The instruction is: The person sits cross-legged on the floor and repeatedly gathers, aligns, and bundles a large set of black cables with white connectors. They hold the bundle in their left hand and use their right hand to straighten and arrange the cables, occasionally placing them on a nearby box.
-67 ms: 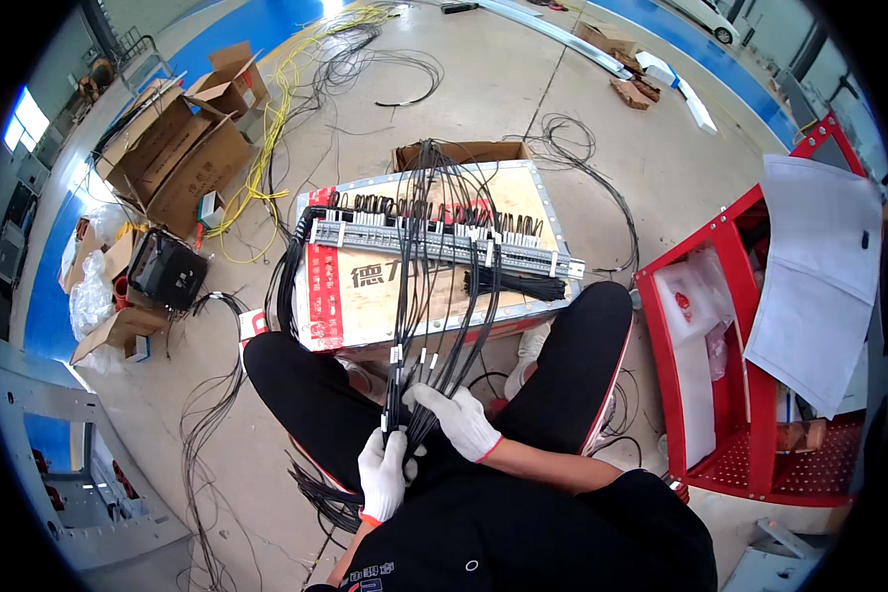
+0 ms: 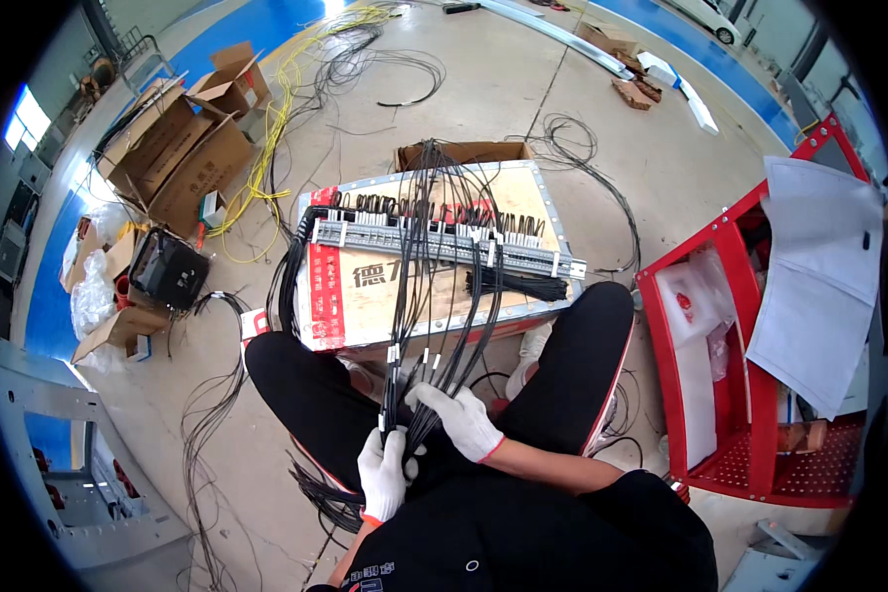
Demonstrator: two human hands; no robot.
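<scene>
Hardly anything has been moved since the earlier frame: the whole view is shifted very slightly to the right, and the same hold is kept by both gloved hands. Black wires (image 2: 423, 422) are gathered in front of the person's body, between the knees, where they are gripped by the two hands. By the left hand (image 2: 382, 472), lower and nearer the body, the bundle is clasped with the fingers closed around it. By the right hand (image 2: 459, 419), just beside and a little higher, the wires are held with the fingers curled over them; how tightly cannot be told. White sleeves (image 2: 395, 353) are carried on several wires just above the hands.

From there the wires are stretched up over a grey terminal rail (image 2: 370, 238), which is laid across a wooden crate (image 2: 370, 318) edged with metal strip. Red tape (image 2: 326, 296) is stuck down the crate's left side, and a short black bundle (image 2: 528, 285) is laid near the right end of the rail. Behind the crate a cardboard box (image 2: 483, 151) is seen. To the right, a white sheet (image 2: 819, 286) is hung over a red metal frame (image 2: 758, 434).
</scene>
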